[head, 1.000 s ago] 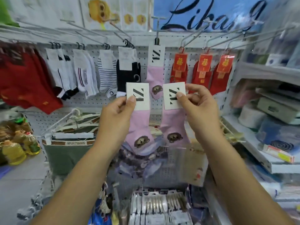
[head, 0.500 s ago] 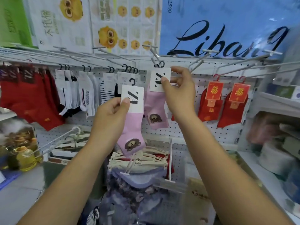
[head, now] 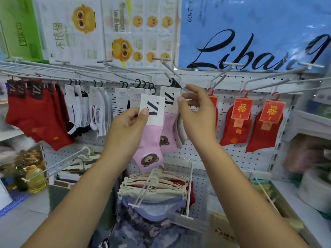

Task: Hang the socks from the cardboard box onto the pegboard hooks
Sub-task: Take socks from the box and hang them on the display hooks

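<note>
The white pegboard (head: pixel 197 154) stands behind both hands; the left hand (head: pixel 125 126) pinches the white striped card of the held pink sock (head: pixel 148 138), whose brown bear face dangles below the grip; just right of it, the right hand (head: pixel 195 113), fingers loose and spread, touches its thumb to the card of the hung pink sock (head: pixel 169 126), under its black hook (head: pixel 174 83).

Back wall: a perforated white panel (head: pixel 240 159) spans the middle of the frame. Above it hang a green poster (head: pixel 19 27) at upper left, white posters (head: pixel 75 31) with a yellow cartoon figure at upper centre, and a blue banner (head: pixel 250 29) with black script lettering at upper right. White shelves (head: pixel 308 125) line the right edge. Grey floor (head: pixel 26 221) shows at lower left. The lighting is even.
</note>
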